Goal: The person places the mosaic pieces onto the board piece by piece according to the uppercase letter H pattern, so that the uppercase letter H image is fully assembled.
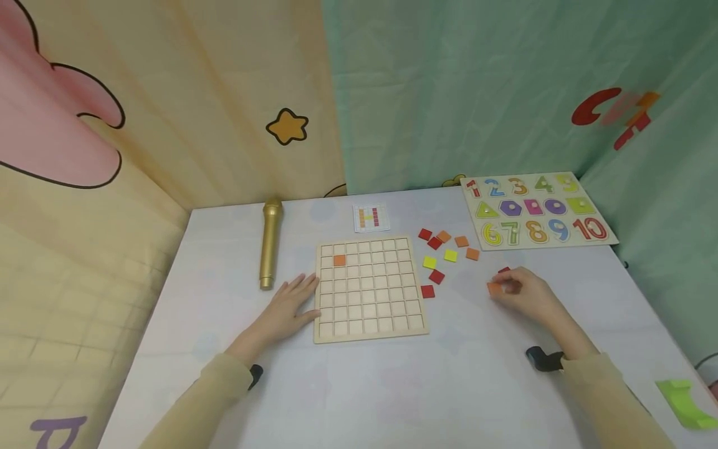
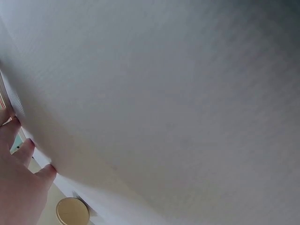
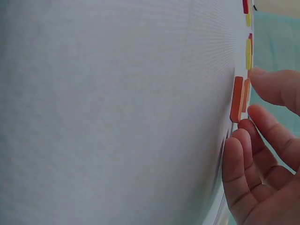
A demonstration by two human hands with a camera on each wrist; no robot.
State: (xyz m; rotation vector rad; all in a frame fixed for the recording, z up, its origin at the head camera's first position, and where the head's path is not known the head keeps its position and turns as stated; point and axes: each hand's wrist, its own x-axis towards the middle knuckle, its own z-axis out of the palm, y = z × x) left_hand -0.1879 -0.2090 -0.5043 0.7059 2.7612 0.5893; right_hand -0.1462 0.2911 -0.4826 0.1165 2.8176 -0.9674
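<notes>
Head: grid brd (image 1: 368, 293) on wht tbl (image 1: 392, 380), curtains (image 1: 404, 93) behind.

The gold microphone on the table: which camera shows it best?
The head view: there the whole gold microphone lies in sight, from rounded top to base, with nothing covering it. The left wrist view catches only its round end, near the bottom edge. The right wrist view doesn't show it.

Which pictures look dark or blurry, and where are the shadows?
Head view: fairly even light, soft shadows beside the sleeves; left wrist view: greyish table, upper right corner dark and blurry, shadow beside the left hand; right wrist view: dim left edge, shadow beside the right hand.
</notes>
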